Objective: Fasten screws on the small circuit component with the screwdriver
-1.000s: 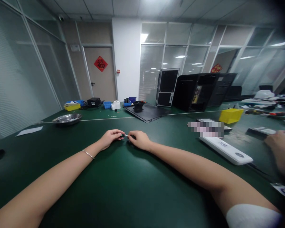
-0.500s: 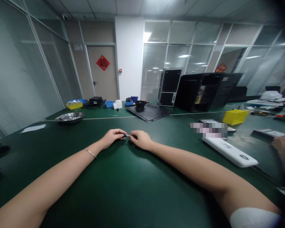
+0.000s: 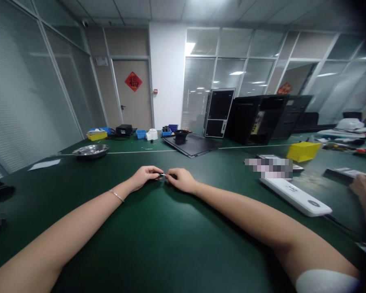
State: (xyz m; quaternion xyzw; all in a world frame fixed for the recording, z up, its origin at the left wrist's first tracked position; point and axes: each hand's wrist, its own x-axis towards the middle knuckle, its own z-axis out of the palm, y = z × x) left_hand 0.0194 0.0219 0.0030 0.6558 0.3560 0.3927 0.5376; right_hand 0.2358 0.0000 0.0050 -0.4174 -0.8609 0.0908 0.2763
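My left hand (image 3: 144, 178) and my right hand (image 3: 183, 180) meet above the green table, fingertips almost touching. Between them is a small dark piece with a thin silvery shaft (image 3: 162, 175); its exact kind is too small to make out. The thumb and fingers of my left hand pinch the dark end. Closed fingertips of my right hand grip the other end of the shaft, and the fingers hide what else may be in them.
A metal bowl (image 3: 91, 151) stands left, a black panel (image 3: 195, 146) ahead. Black computer cases (image 3: 270, 118) are behind. On the right lie a white power strip (image 3: 295, 197) and a yellow bin (image 3: 303, 151). Another person's hand (image 3: 364, 189) is at the right edge.
The view has shifted very slightly. Both hands keep the same pose, pinching the small piece between them.
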